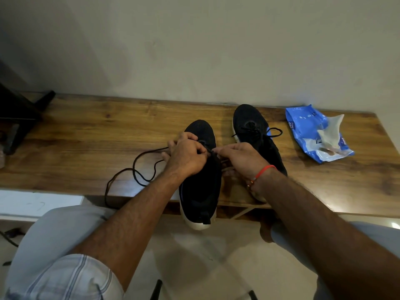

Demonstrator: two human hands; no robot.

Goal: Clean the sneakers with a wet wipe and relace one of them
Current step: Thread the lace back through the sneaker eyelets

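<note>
- Left hand (187, 155): fingers curled, pinching the black lace (138, 176) over the eyelet area of the near sneaker (200, 187).
- Right hand (239, 158): fingers curled, pinching the same lace just beside the left hand's fingertips; a red thread bracelet (263, 171) circles its wrist.
- Black lace: its free length runs left from the hands in loose loops across the wooden bench (86, 135) and hangs over the front edge.
- Near sneaker: black upper, white sole, toe toward the wall; its heel overhangs the bench's front edge.
- Second sneaker (255, 135): laced, standing on the bench just right of the first, partly hidden by the right forearm.
- Wet wipe pack (307, 128): blue, lying at the right end of the bench, with a white wipe (331, 131) protruding from its opening.
</note>
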